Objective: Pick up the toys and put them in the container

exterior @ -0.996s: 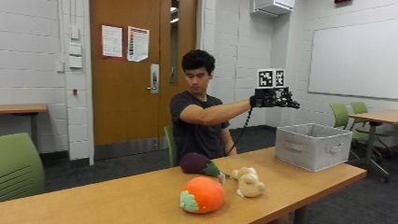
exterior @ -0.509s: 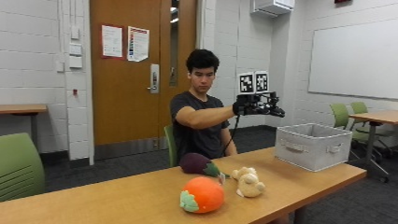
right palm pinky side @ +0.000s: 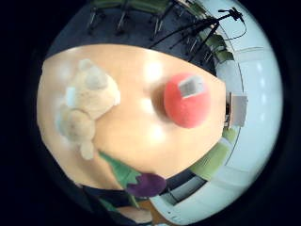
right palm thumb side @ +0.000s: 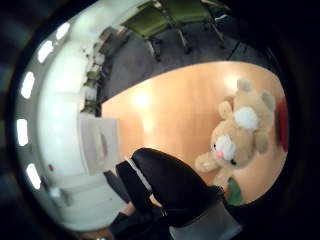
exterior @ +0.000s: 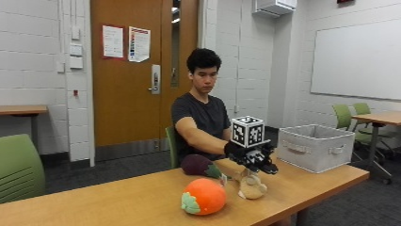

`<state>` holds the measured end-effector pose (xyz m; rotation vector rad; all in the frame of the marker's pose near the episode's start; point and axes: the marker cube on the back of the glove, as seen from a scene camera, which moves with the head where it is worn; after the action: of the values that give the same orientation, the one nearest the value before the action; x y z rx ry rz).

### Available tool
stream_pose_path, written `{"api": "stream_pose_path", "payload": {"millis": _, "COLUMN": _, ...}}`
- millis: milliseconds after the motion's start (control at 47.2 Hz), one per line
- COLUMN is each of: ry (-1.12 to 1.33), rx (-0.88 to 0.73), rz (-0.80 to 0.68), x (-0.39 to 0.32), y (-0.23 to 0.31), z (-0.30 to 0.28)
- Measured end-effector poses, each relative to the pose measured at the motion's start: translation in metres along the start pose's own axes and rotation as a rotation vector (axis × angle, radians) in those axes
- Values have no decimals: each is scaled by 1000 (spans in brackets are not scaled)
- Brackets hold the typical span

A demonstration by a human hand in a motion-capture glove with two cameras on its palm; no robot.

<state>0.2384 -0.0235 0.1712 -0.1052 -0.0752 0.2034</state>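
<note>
Three toys seen on table (exterior: 125, 200), none yet in container (exterior: 315, 147): tan plush bear (exterior: 252, 185) near the front edge, orange round plush (exterior: 204, 196) just beside it, purple eggplant plush (exterior: 199, 165) behind both, nearer the person. Gloved right hand (exterior: 253, 157) held directly above the bear, apart from it, nothing carried. Fingers look relaxed and spread in outside view; black glove fingers at edge of thumb-side palm view wrapped round nothing; hand judged open. Palm views look down on bear, w/ orange plush and eggplant alongside. Container is a grey fabric bin at far end of table, well apart from toys; inside not visible, so contents can't be told. Judged: bear is the likely 1st target, approach in hand, grasp not yet made; all 3 pick-and-place rounds left
</note>
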Motion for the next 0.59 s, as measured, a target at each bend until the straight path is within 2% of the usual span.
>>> {"api": "stream_pose_path", "payload": {"millis": 275, "ry": 35, "rx": -118, "rz": 29, "x": 15, "y": 0, "z": 60}}
{"api": "stream_pose_path", "payload": {"millis": 424, "ry": 36, "rx": -204, "rz": 48, "x": 24, "y": 10, "z": 73}}
{"api": "stream_pose_path", "payload": {"millis": 593, "ry": 35, "rx": -194, "rz": 64, "x": 32, "y": 17, "z": 75}}
